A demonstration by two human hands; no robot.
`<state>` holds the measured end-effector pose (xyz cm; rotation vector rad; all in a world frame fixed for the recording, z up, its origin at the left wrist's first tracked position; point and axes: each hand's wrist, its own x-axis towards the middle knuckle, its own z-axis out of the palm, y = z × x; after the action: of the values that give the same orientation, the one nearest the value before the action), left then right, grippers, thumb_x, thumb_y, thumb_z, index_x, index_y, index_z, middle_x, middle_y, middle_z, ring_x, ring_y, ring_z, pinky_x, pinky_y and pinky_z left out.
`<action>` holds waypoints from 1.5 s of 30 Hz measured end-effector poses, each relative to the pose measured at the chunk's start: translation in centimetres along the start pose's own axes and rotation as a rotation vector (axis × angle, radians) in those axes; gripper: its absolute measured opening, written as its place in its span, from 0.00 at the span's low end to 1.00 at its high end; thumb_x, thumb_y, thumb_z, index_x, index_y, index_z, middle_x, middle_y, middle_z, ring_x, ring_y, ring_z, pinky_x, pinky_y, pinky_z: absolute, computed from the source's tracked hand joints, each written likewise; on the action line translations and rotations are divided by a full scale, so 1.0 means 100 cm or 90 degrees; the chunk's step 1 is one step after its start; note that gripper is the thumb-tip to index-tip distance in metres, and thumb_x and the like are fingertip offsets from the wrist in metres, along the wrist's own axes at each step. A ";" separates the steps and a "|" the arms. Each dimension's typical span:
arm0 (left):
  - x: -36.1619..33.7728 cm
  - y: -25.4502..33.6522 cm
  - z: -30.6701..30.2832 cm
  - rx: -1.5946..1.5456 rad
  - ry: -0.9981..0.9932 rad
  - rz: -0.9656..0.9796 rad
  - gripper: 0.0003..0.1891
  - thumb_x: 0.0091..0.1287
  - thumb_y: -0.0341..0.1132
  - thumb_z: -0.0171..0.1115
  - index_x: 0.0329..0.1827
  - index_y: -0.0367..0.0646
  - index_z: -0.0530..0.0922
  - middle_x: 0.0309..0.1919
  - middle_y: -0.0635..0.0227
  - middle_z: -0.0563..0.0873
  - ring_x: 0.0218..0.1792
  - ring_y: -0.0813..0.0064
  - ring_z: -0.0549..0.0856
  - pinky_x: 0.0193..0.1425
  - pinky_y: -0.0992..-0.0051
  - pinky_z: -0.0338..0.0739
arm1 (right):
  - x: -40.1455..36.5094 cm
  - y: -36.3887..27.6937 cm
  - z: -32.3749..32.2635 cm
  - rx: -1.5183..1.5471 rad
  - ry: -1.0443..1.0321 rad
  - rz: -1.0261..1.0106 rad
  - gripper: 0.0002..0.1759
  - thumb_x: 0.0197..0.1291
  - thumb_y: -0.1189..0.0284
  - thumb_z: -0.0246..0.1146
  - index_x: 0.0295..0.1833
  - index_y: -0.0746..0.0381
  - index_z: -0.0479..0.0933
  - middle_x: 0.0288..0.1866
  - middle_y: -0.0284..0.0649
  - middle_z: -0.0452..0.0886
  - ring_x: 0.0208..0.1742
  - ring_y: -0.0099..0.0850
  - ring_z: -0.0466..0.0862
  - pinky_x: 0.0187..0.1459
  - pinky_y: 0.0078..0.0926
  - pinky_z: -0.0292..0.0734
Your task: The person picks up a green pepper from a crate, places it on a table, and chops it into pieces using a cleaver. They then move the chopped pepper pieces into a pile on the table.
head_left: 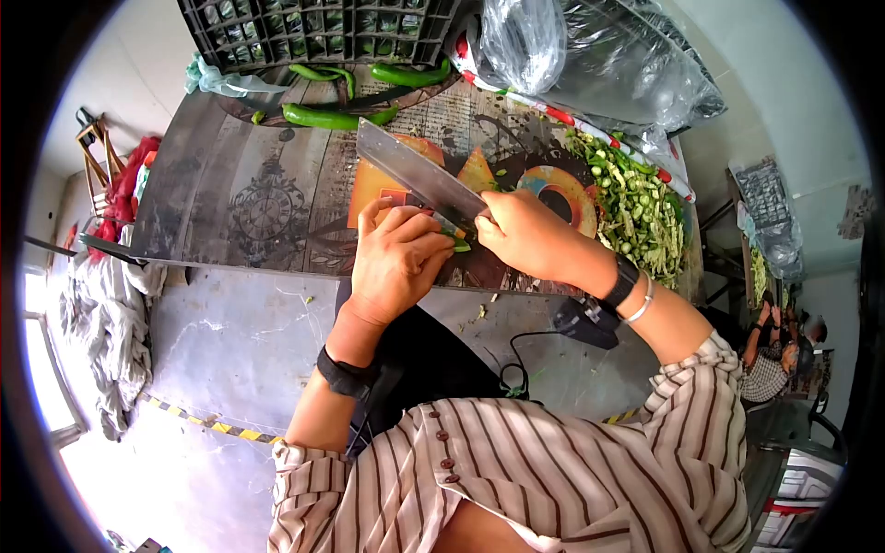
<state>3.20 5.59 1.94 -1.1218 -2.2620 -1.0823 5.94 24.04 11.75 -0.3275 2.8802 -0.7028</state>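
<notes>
My right hand (pixel 525 232) is wrapped round the handle of a wide-bladed knife (pixel 419 175), whose blade slants up to the left over the table (pixel 221 184). Just left of the handle, my left hand (pixel 401 249) has its fingers bent and closed on a green chili; the chili's cut end (pixel 461 245) shows beyond the fingertips, close under the blade. Most of that chili is hidden by my fingers. To the right of my right hand lies a pile of chopped green chili (pixel 643 217).
Several whole green chilies (pixel 323 117) lie at the table's far side below a black crate (pixel 318 32). Clear plastic bags (pixel 608 60) sit at the back right. A black device (pixel 587 323) with a cable is below the table's near edge. Another person (pixel 770 364) is far right.
</notes>
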 end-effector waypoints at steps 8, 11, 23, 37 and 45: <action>-0.001 0.000 0.001 0.009 0.002 -0.008 0.05 0.52 0.36 0.70 0.31 0.54 0.85 0.35 0.81 0.81 0.47 0.77 0.79 0.67 0.59 0.61 | -0.019 -0.009 -0.010 0.008 -0.099 0.029 0.11 0.60 0.74 0.54 0.34 0.74 0.73 0.27 0.62 0.77 0.32 0.58 0.81 0.36 0.49 0.75; -0.001 0.000 -0.001 0.004 -0.007 -0.015 0.05 0.52 0.36 0.70 0.31 0.54 0.85 0.35 0.81 0.81 0.47 0.77 0.79 0.67 0.59 0.61 | -0.018 -0.008 -0.008 0.003 -0.102 0.025 0.11 0.60 0.74 0.55 0.34 0.75 0.73 0.27 0.62 0.77 0.32 0.58 0.81 0.36 0.48 0.76; -0.003 -0.002 0.000 0.018 -0.001 0.004 0.04 0.52 0.35 0.70 0.30 0.52 0.85 0.35 0.80 0.83 0.46 0.76 0.80 0.65 0.58 0.61 | 0.005 -0.001 0.018 0.010 -0.006 -0.003 0.11 0.59 0.73 0.56 0.35 0.74 0.73 0.30 0.62 0.78 0.35 0.59 0.80 0.38 0.50 0.75; -0.013 0.005 -0.013 0.015 0.066 -0.053 0.16 0.49 0.36 0.73 0.42 0.48 0.84 0.42 0.73 0.83 0.49 0.67 0.79 0.60 0.65 0.66 | 0.008 -0.002 0.021 0.004 0.012 -0.011 0.13 0.59 0.73 0.54 0.37 0.76 0.73 0.32 0.65 0.78 0.37 0.60 0.80 0.40 0.49 0.75; -0.015 -0.002 -0.006 0.015 0.067 -0.050 0.12 0.51 0.36 0.72 0.39 0.50 0.85 0.40 0.75 0.83 0.49 0.70 0.79 0.61 0.65 0.65 | 0.005 0.002 0.019 0.103 0.036 0.031 0.14 0.63 0.70 0.56 0.35 0.73 0.69 0.24 0.58 0.75 0.27 0.50 0.78 0.31 0.40 0.72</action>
<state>3.94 4.23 1.27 -0.9510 -2.2466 -1.1145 5.84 23.23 9.95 -0.2202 2.8480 -0.9433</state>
